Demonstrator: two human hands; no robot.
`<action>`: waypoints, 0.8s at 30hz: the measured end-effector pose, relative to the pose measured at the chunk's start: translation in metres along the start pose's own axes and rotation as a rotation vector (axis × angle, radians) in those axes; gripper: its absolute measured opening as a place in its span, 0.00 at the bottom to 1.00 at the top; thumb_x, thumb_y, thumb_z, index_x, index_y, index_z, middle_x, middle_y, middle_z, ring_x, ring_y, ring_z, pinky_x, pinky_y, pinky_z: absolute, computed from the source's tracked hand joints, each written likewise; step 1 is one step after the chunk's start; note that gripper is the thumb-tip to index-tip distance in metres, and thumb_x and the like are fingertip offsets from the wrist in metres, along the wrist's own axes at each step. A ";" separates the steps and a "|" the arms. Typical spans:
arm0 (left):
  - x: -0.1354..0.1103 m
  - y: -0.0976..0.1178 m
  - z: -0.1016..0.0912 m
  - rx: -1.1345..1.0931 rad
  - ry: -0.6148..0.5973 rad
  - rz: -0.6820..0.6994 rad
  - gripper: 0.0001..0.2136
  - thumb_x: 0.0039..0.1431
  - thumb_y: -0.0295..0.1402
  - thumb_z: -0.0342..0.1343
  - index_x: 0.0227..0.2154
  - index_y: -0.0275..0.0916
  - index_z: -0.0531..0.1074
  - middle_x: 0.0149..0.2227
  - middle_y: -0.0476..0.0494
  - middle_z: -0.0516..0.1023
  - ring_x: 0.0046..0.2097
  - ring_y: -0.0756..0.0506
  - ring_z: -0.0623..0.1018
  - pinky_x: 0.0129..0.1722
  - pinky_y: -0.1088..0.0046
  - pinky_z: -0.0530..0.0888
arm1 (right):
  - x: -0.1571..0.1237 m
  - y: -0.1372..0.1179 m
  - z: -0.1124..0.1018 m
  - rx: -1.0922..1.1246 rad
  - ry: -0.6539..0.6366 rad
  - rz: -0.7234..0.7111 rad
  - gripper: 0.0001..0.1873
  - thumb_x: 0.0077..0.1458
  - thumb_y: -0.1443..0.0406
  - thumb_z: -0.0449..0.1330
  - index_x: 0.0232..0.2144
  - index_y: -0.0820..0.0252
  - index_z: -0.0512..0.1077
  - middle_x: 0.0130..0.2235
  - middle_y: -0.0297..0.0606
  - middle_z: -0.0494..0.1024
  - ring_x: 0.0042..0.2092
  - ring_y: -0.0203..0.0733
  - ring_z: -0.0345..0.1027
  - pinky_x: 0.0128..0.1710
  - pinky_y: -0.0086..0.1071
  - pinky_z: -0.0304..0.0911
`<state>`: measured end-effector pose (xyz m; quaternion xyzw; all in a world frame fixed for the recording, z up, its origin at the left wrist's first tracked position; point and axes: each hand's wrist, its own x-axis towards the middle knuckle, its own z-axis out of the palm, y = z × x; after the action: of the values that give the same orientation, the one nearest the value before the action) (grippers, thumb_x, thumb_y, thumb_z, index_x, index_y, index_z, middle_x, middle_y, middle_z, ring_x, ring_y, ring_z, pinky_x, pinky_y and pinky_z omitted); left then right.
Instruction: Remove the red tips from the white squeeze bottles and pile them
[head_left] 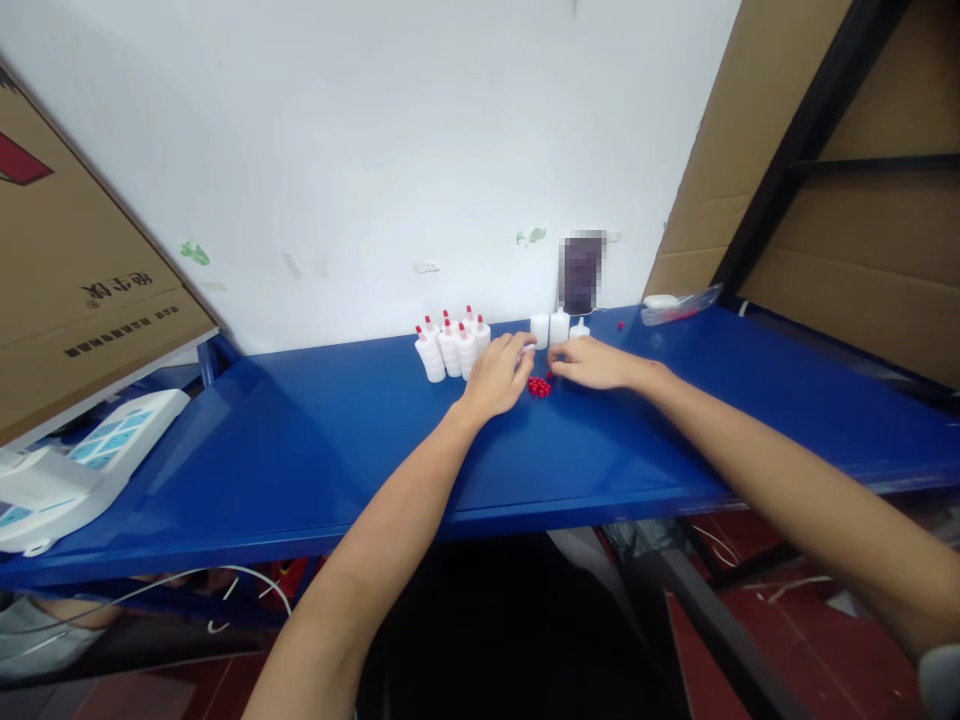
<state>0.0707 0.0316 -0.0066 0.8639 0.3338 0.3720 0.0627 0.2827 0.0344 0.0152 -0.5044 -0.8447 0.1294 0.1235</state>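
My left hand [495, 377] is curled around a white squeeze bottle [529, 348], mostly hidden by the fingers. Just to the right, my right hand [591, 362] is closed in a pinch, with a small red cap [550, 375] at its fingertips. Between and below the hands lies a small pile of red caps [538, 388]. Left of my left hand, several white bottles with red tips [448, 350] stand upright in a cluster. Behind my right hand stand white bottles [559, 325] without red tips, partly covered by the hand.
The blue table [300, 450] meets a white wall. A dark, blurred-out object [582, 272] leans there. One loose red cap [620, 325] and a clear plastic bag [681, 305] lie at right. A white device [97, 460] and a cardboard box [82, 260] are at left.
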 end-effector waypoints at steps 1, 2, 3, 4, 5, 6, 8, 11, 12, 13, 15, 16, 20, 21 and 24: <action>0.000 0.000 0.000 -0.001 -0.003 -0.002 0.13 0.72 0.34 0.43 0.51 0.39 0.70 0.44 0.39 0.76 0.46 0.41 0.75 0.50 0.62 0.71 | 0.000 0.000 0.000 0.000 -0.004 -0.007 0.09 0.58 0.65 0.54 0.32 0.61 0.74 0.34 0.43 0.80 0.36 0.45 0.71 0.40 0.35 0.61; 0.000 0.000 0.000 -0.003 -0.007 -0.005 0.13 0.72 0.34 0.44 0.51 0.39 0.70 0.44 0.39 0.76 0.46 0.41 0.75 0.50 0.62 0.71 | 0.000 0.000 0.001 -0.001 -0.009 -0.017 0.09 0.57 0.65 0.54 0.32 0.61 0.73 0.34 0.43 0.80 0.36 0.45 0.71 0.40 0.35 0.61; 0.000 0.001 0.000 -0.004 -0.010 -0.008 0.13 0.72 0.34 0.44 0.50 0.39 0.71 0.44 0.39 0.76 0.46 0.41 0.75 0.51 0.62 0.71 | 0.000 -0.001 0.002 -0.001 -0.015 -0.029 0.08 0.57 0.65 0.54 0.33 0.61 0.73 0.33 0.42 0.79 0.35 0.45 0.70 0.40 0.35 0.60; 0.000 0.001 -0.001 -0.004 -0.013 -0.010 0.13 0.71 0.34 0.44 0.50 0.39 0.71 0.44 0.39 0.76 0.46 0.41 0.75 0.51 0.62 0.71 | 0.000 -0.002 0.002 0.000 -0.020 -0.042 0.08 0.57 0.66 0.54 0.33 0.60 0.73 0.33 0.42 0.79 0.35 0.44 0.70 0.39 0.34 0.60; 0.000 0.001 -0.001 -0.004 -0.014 -0.012 0.13 0.71 0.34 0.44 0.50 0.39 0.71 0.44 0.39 0.76 0.47 0.41 0.75 0.51 0.62 0.71 | 0.000 -0.003 0.003 0.003 -0.022 -0.055 0.08 0.57 0.66 0.53 0.33 0.60 0.73 0.33 0.41 0.79 0.35 0.44 0.70 0.39 0.34 0.60; 0.000 0.001 -0.001 -0.003 -0.015 -0.012 0.13 0.71 0.34 0.44 0.50 0.39 0.70 0.44 0.39 0.76 0.47 0.41 0.75 0.51 0.62 0.71 | 0.000 -0.003 0.004 0.009 -0.023 -0.065 0.08 0.57 0.66 0.53 0.33 0.60 0.72 0.33 0.41 0.79 0.34 0.43 0.70 0.38 0.34 0.59; 0.000 0.001 0.000 0.000 -0.018 -0.012 0.12 0.71 0.34 0.44 0.50 0.39 0.70 0.44 0.40 0.76 0.47 0.41 0.75 0.51 0.62 0.71 | 0.000 -0.005 0.005 0.017 -0.018 -0.082 0.08 0.58 0.66 0.53 0.33 0.60 0.72 0.32 0.40 0.78 0.33 0.43 0.69 0.37 0.33 0.59; 0.000 0.000 0.000 0.008 -0.021 -0.016 0.12 0.71 0.34 0.44 0.50 0.40 0.70 0.44 0.40 0.76 0.46 0.41 0.75 0.51 0.62 0.71 | 0.000 -0.006 0.007 0.026 -0.003 -0.104 0.08 0.58 0.66 0.53 0.33 0.60 0.72 0.31 0.39 0.77 0.32 0.42 0.68 0.36 0.33 0.58; 0.000 0.000 0.001 0.010 -0.021 -0.017 0.12 0.71 0.34 0.44 0.50 0.40 0.70 0.44 0.40 0.76 0.46 0.41 0.75 0.51 0.62 0.71 | 0.000 -0.007 0.007 0.029 0.000 -0.109 0.08 0.58 0.66 0.53 0.33 0.60 0.72 0.30 0.38 0.76 0.32 0.42 0.68 0.36 0.33 0.58; 0.000 0.000 0.001 0.012 -0.021 -0.018 0.12 0.71 0.34 0.44 0.50 0.40 0.70 0.44 0.40 0.76 0.46 0.41 0.75 0.51 0.62 0.71 | 0.000 -0.007 0.007 0.032 0.002 -0.111 0.08 0.57 0.66 0.53 0.33 0.60 0.72 0.30 0.38 0.76 0.32 0.41 0.68 0.36 0.33 0.58; 0.000 0.000 0.001 0.014 -0.024 -0.015 0.12 0.71 0.34 0.44 0.50 0.40 0.71 0.43 0.40 0.76 0.46 0.41 0.75 0.50 0.62 0.71 | 0.000 -0.008 0.006 0.033 0.001 -0.110 0.08 0.57 0.65 0.53 0.33 0.60 0.72 0.30 0.38 0.76 0.32 0.41 0.68 0.37 0.33 0.58; 0.000 0.000 0.000 0.017 -0.026 -0.014 0.12 0.71 0.33 0.44 0.50 0.39 0.71 0.43 0.40 0.76 0.46 0.41 0.75 0.50 0.62 0.71 | 0.000 -0.008 0.006 0.029 0.000 -0.108 0.08 0.57 0.65 0.53 0.34 0.60 0.73 0.30 0.38 0.76 0.31 0.41 0.68 0.37 0.33 0.58; 0.000 0.000 0.000 0.021 -0.033 -0.016 0.12 0.71 0.33 0.44 0.49 0.39 0.71 0.43 0.40 0.76 0.45 0.41 0.75 0.49 0.62 0.72 | -0.001 -0.009 0.005 0.023 0.001 -0.097 0.10 0.58 0.63 0.54 0.35 0.61 0.74 0.32 0.40 0.78 0.33 0.42 0.69 0.38 0.34 0.59; 0.000 0.000 0.000 0.020 -0.035 -0.018 0.12 0.71 0.33 0.44 0.49 0.39 0.71 0.43 0.40 0.76 0.45 0.41 0.75 0.49 0.62 0.72 | -0.001 -0.009 0.005 0.027 0.006 -0.095 0.11 0.59 0.63 0.54 0.36 0.61 0.74 0.33 0.41 0.78 0.33 0.43 0.69 0.38 0.34 0.59; 0.000 0.000 0.000 0.018 -0.039 -0.021 0.12 0.71 0.34 0.44 0.49 0.39 0.71 0.43 0.40 0.76 0.46 0.41 0.75 0.49 0.62 0.72 | -0.002 -0.010 0.003 0.050 0.034 -0.094 0.12 0.60 0.61 0.53 0.37 0.61 0.74 0.33 0.41 0.78 0.33 0.43 0.68 0.37 0.34 0.58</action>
<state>0.0704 0.0312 -0.0066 0.8679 0.3448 0.3516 0.0653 0.2742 0.0276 0.0154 -0.4632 -0.8617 0.1360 0.1565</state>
